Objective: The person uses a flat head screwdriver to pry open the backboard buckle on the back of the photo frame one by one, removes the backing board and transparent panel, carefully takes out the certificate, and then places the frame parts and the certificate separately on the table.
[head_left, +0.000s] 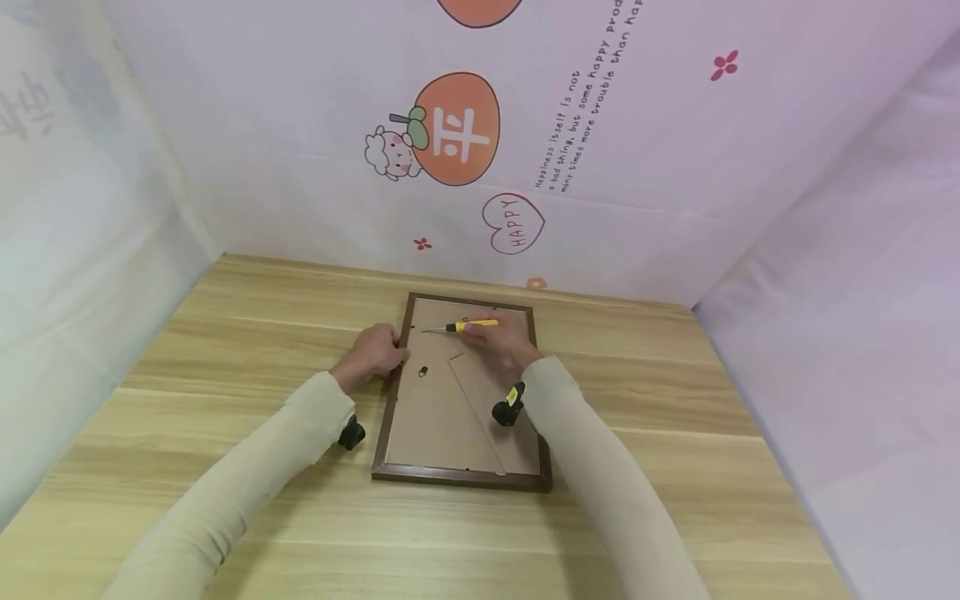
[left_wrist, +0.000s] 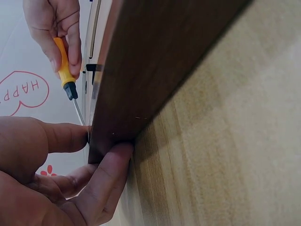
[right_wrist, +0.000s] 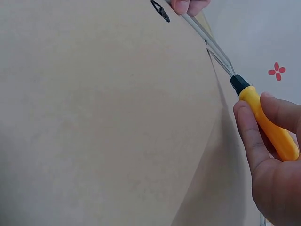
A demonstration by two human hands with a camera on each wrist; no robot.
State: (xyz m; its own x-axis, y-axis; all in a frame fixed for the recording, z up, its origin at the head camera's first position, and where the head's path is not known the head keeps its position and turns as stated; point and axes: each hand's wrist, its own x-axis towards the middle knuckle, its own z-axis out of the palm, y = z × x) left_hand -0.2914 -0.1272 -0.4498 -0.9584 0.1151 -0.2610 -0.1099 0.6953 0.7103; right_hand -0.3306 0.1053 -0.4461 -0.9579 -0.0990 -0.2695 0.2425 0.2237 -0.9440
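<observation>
A brown picture frame (head_left: 385,433) lies face down, its beige backing board (head_left: 427,417) facing up. My left hand (head_left: 375,350) grips the frame's left side, thumb over the top edge and fingers against its outer side (left_wrist: 136,70). Above the board, my right hand (head_left: 504,337) holds a screwdriver (right_wrist: 273,125) by its yellow handle. The metal shaft points left, its tip close to the frame's left edge near a small black tab (head_left: 412,327). Another black tab (left_wrist: 94,68) shows along that edge in the left wrist view. A black hanging hook (head_left: 423,371) sits on the board.
A stand flap (head_left: 480,408) lies flat on the board under my right forearm. The wooden table (head_left: 285,517) extends around the frame. Printed white cloth (head_left: 637,233) rises behind the table and at both sides.
</observation>
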